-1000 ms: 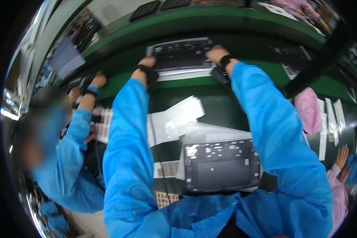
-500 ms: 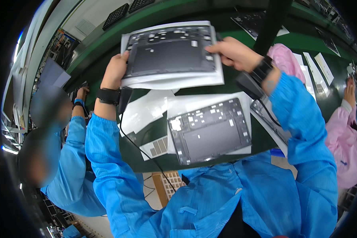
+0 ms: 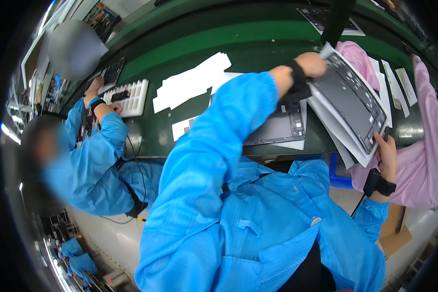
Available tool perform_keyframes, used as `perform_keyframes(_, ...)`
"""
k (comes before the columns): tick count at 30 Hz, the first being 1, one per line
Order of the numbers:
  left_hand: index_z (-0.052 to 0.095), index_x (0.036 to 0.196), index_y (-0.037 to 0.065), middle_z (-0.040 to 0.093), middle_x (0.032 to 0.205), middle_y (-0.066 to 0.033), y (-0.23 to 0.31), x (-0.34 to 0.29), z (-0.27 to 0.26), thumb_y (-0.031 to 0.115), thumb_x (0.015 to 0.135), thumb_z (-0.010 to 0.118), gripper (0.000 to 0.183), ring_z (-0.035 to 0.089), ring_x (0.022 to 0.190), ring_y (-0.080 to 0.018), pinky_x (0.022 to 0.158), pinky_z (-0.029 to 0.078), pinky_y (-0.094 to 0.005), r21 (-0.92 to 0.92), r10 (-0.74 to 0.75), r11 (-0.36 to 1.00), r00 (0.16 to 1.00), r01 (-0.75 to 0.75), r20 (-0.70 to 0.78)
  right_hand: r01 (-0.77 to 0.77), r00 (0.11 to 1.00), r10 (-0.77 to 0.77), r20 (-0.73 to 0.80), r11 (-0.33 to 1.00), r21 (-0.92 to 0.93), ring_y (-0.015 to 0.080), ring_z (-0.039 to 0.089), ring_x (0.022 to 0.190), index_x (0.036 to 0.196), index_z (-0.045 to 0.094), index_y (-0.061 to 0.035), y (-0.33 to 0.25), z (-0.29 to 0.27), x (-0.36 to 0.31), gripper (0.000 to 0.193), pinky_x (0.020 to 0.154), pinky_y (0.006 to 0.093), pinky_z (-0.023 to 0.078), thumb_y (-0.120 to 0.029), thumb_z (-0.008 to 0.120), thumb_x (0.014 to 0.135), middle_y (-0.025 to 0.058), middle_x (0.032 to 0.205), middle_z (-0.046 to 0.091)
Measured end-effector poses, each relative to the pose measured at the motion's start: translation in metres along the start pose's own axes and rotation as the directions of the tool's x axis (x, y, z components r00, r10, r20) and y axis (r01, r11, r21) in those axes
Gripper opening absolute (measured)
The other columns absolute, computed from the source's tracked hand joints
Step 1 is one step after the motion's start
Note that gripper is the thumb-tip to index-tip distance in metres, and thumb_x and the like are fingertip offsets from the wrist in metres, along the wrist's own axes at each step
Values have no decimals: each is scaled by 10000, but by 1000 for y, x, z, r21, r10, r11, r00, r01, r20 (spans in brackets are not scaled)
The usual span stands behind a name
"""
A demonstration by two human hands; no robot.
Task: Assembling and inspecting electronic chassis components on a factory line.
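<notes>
My left hand (image 3: 311,64) is closed on the upper left edge of a dark tablet back cover (image 3: 353,92) with small white patches. White sheets (image 3: 326,119) lie beneath the cover and hang apart at their lower edge. At the opposite, near right corner, my right hand (image 3: 387,153) grips the same cover. The cover is tilted at the right side of the green table (image 3: 204,138). A second dark tablet cover (image 3: 284,124) lies on white paper, largely hidden by my left forearm.
Loose white sheets (image 3: 194,78) lie left of centre. Beyond them a co-worker in blue (image 3: 92,160) handles a white slotted tray (image 3: 140,92). At right are a pink-sleeved co-worker (image 3: 428,126), white strips (image 3: 394,87) and a dark green post (image 3: 337,22).
Both hands have carried the cover and its sheets from the far middle to the right, turning it. My left arm now crosses the second cover. The co-worker's slotted tray has come into view.
</notes>
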State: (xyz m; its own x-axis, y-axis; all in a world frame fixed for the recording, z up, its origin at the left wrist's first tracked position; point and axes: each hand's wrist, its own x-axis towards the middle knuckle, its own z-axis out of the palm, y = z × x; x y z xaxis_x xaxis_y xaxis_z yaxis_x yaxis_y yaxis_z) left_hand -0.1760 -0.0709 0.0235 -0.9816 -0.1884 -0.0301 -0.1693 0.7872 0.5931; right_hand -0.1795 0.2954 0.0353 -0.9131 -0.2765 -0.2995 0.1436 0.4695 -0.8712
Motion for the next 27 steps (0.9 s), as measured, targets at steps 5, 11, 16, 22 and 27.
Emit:
perform_keyframes(5,611,1203,11,502,1287,-229,19,14,52,386,918,482,488,465,1196,-386,1005,377,-474,173,-140,975,990,136,7,-40,998,37,-53,997,-67,77,449,558,980,600,23,36,-2,11,254,498,242,347,-212,646,895,1,715,569)
perform_keyframes(11,607,1099,-29,575,1166,-217,21,-26,33,346,902,551,427,512,1137,-366,928,438,-474,123,-108,984,981,129,-164,28,1000,-30,-3,976,-214,94,466,558,885,593,4,54,-7,31,226,506,258,366,-217,639,892,5,693,550)
perform_keyframes(16,603,1017,-12,625,966,-190,22,-210,-52,262,918,542,298,604,934,-351,806,492,-442,53,42,998,919,-23,-392,-15,995,-29,-94,901,-434,106,500,542,798,592,37,47,-30,27,349,496,265,397,-293,648,895,54,660,569)
perform_keyframes(22,603,1185,53,587,1243,-143,-89,-395,-41,128,887,582,308,542,1178,-333,943,456,-411,203,-184,898,751,391,-634,377,856,-425,-293,903,-207,154,573,811,939,635,23,-31,8,-16,375,691,266,445,-311,470,983,90,936,643)
perform_keyframes(27,505,1339,135,445,1423,-87,-102,-404,-3,246,909,559,447,349,1364,-295,1121,233,-493,200,-316,843,760,500,-568,678,732,-671,117,735,-21,104,462,675,837,590,-32,-94,135,-37,348,602,266,345,-255,365,981,12,755,543)
